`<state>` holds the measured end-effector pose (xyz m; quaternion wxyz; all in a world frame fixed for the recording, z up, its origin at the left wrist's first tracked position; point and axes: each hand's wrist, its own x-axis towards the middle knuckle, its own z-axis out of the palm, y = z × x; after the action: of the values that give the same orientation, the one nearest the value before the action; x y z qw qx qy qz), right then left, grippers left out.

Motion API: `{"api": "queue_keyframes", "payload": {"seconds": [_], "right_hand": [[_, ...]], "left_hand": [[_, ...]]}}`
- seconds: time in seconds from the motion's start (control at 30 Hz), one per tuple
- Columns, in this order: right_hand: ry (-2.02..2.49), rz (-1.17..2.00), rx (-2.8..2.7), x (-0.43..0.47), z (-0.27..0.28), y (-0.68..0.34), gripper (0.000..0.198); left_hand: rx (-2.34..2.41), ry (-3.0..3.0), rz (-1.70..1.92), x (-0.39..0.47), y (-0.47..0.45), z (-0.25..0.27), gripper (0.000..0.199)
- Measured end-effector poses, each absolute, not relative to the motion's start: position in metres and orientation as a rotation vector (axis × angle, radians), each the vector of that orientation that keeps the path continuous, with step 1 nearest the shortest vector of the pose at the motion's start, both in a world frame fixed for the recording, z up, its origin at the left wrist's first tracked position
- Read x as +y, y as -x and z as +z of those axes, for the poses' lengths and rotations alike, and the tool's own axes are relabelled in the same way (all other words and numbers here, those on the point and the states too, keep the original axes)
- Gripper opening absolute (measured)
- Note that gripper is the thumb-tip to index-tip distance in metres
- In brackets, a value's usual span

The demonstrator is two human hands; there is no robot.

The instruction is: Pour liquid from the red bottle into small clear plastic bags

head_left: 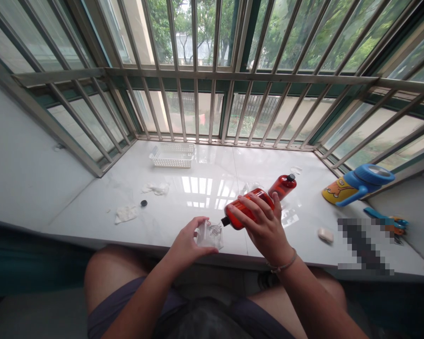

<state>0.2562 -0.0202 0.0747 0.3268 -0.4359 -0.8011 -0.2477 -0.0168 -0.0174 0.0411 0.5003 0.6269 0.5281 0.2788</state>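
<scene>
My right hand (265, 226) is wrapped round a translucent red bottle (235, 215), tilted so that its black mouth points down to the left. Just below and left of that mouth is a small clear plastic container (209, 238), gripped at its side between the thumb and fingers of my left hand (187, 242). Whether liquid is flowing between them is hard to make out. A second red bottle (281, 187) with a black top stands behind my right hand. On the white counter to the left lies a small round black cap (143, 203).
A white perforated basket (173, 157) sits near the barred window. Crumpled tissues (126, 214) lie at left. To the right are a blue and yellow flask (353, 186), a small pale block (325, 235) and a blue-orange tool (392, 223), beside a blurred-out dark object.
</scene>
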Motion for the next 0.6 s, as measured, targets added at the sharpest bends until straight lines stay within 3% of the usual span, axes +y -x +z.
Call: {"api": "queue_keyframes", "payload": {"seconds": [0.6], "right_hand": [[1.122,-0.667,-2.109,-0.0188,0.0771,-0.2564,0.060]], "left_hand": [[1.277,-1.498,0.666,-0.0170,0.0175,0.0412,0.086]]}}
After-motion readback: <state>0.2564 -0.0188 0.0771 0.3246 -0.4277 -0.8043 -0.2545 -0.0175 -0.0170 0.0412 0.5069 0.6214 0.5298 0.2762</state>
